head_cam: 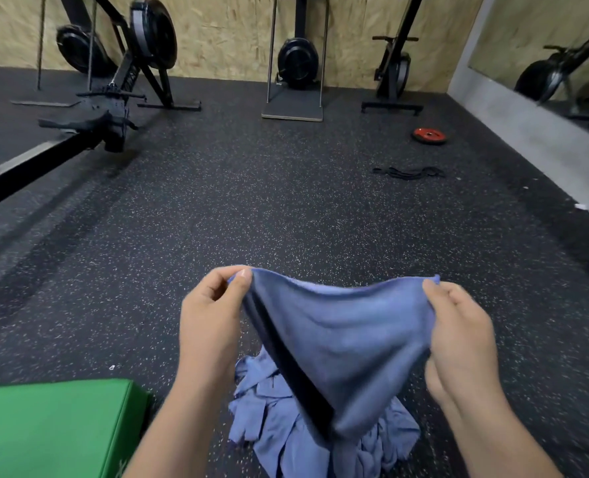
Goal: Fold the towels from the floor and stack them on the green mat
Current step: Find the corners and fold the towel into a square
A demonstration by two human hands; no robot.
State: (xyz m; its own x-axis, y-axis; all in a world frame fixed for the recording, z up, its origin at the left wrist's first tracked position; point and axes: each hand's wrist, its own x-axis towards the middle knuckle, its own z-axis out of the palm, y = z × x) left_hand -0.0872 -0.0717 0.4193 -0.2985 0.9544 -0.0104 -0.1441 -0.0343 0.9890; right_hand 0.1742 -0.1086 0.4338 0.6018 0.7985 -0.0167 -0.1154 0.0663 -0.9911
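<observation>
Item: one blue towel (pixel 341 336), held up over the pile of towels (pixel 307 432) on the floor; your left hand (pixel 213 319) and right hand (pixel 458 332) each pinch a top corner. Green mat (pixel 48 429): lower left, bare where visible. Risk: the sagging top edge could make your fold crooked, and the hanging hem may catch the pile.

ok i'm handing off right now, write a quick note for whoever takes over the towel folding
Left hand: pinches one top corner of a blue towel.
Right hand: grips the other top corner. The towel hangs spread between the hands, unfolded.
Things: the pile of blue towels lies crumpled on the floor, right under the held towel. The green mat is to the left of the pile.
Done: one towel lifted and opened. No folded towel shows on the part of the mat in view.
Left: fold this towel, place it on the mat, then do the same for the pile.
</observation>
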